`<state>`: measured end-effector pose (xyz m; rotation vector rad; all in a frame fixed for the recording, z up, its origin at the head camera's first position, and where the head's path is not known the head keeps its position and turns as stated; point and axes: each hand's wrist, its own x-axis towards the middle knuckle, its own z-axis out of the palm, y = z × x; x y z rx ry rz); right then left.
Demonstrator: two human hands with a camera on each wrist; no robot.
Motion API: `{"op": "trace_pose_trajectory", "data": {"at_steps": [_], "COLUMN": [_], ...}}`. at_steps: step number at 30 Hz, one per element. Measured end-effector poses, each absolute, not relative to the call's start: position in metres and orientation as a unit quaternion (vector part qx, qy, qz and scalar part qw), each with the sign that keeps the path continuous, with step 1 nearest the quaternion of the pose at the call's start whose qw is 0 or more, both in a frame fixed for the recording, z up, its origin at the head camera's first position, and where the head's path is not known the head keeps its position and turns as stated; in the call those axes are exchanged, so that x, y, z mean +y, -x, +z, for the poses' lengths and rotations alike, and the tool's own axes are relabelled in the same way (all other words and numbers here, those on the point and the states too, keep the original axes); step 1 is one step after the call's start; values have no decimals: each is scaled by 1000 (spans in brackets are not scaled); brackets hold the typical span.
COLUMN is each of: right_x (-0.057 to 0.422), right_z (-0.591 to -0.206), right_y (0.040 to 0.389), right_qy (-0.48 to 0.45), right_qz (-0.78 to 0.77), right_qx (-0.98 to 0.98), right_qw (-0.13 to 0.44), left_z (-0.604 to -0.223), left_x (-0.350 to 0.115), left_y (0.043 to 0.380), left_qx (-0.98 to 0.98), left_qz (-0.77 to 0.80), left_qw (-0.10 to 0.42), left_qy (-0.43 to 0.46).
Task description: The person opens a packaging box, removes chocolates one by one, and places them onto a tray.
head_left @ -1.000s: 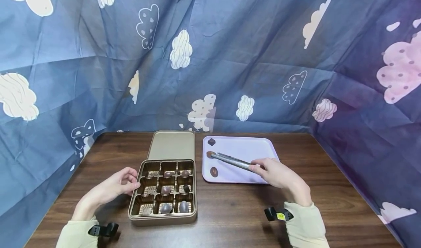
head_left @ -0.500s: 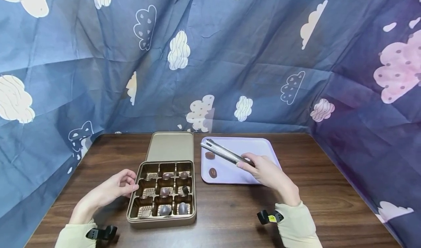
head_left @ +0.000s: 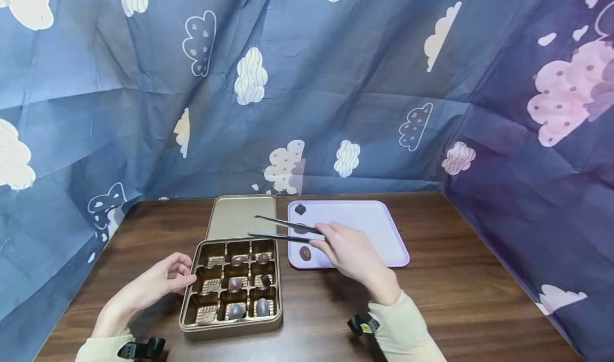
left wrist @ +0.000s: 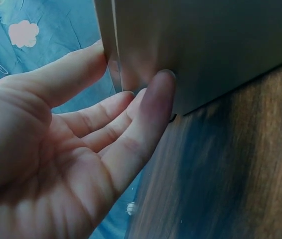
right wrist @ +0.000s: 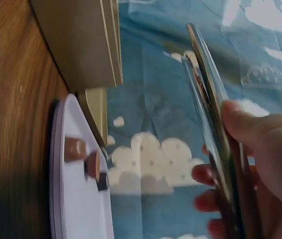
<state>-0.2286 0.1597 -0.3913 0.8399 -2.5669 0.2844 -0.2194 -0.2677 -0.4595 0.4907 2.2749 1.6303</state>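
Note:
My right hand grips metal tongs whose two arms stand apart, with nothing visible between the tips. They reach left over the tray's edge, toward the back of a gold tin. Several chocolates sit in the tin's middle and right columns; the left column shows bare gold compartments. At the tin's left side, my left hand touches the rim and wall with its fingertips; the left wrist view shows those fingers against the wall. On the lilac tray lie three chocolates, the middle one partly behind the tongs.
Behind the tin lies its flat lid. The dark wooden table extends to the front and right. A blue cloud-patterned curtain hangs behind the table and along its sides.
My right hand has lifted the tongs off the middle chocolate on the tray and swung them left. Their arms have spread apart. My left hand stays at the tin. The head view has shifted slightly.

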Motion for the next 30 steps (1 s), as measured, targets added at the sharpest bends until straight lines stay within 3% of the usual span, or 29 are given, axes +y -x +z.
{"op": "trace_pose_trajectory", "data": {"at_steps": [10,20,30], "right_x": [111,72,24], "right_z": [-372,-349,-317], "right_y": [240,244,247], "right_qy": [-377,-409,-368], "right_qz": [-52,-214,-274], "right_qx": [-893,-868,-884], "right_qw": [239,186,90], "left_z": [-458,-458,-458], "left_x": [-268,-270,-268], "left_y": [218,218,218], "left_qx": [794,797,784], "left_qz": [566,563,579], "left_qw": [146,145,150], "left_qy": [-167,-164,-168]}}
